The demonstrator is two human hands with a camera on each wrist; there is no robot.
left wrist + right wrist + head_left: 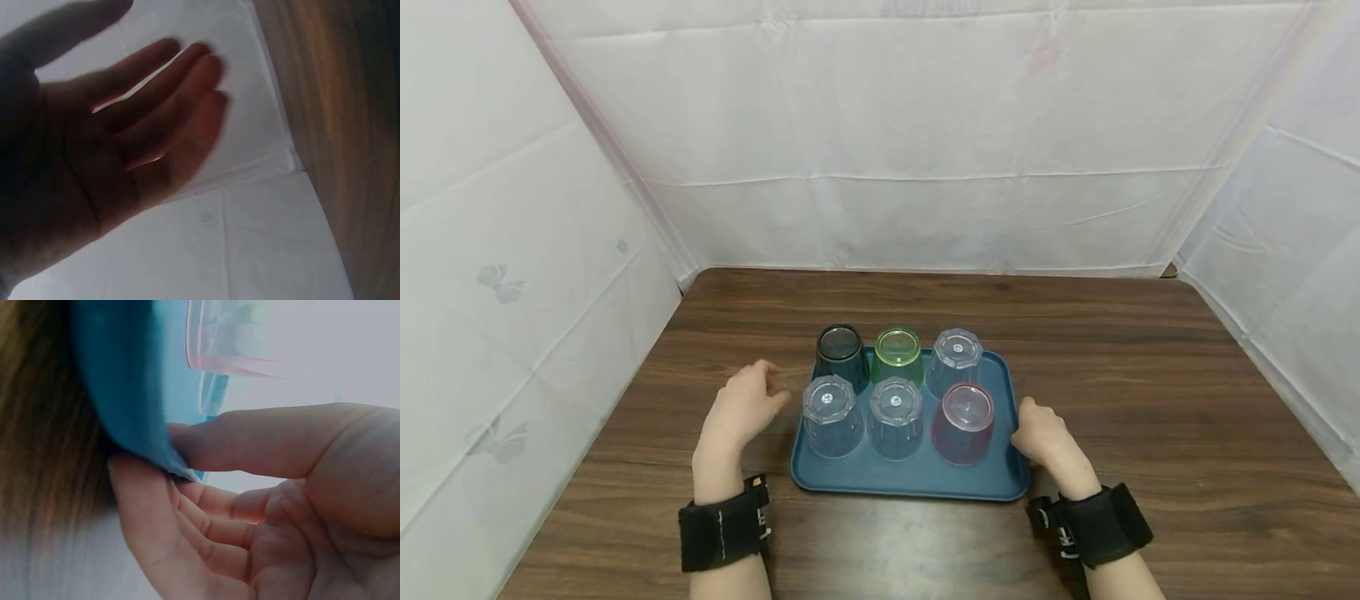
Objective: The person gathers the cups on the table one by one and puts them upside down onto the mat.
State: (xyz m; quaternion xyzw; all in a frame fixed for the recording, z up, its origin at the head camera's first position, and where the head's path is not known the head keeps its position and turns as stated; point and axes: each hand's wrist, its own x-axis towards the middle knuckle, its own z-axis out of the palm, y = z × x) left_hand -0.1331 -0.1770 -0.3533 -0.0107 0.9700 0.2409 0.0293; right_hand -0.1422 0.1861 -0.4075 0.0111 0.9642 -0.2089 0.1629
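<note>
On the wooden table lies a blue tray bearing several upside-down glasses in two rows. The back row has a dark glass, a green glass and a clear glass. In front stand two more clear glasses, the left one and the middle one, beside a pink glass. My right hand pinches the tray's right rim between thumb and fingers, as the right wrist view shows. Left of the tray, my left hand hovers apart from it, fingers loosely bent and holding nothing.
The brown wooden table stretches out around the tray. White sheeting hangs behind it as a back wall and along both sides, the left sheet and the right sheet. Black straps sit on both wrists.
</note>
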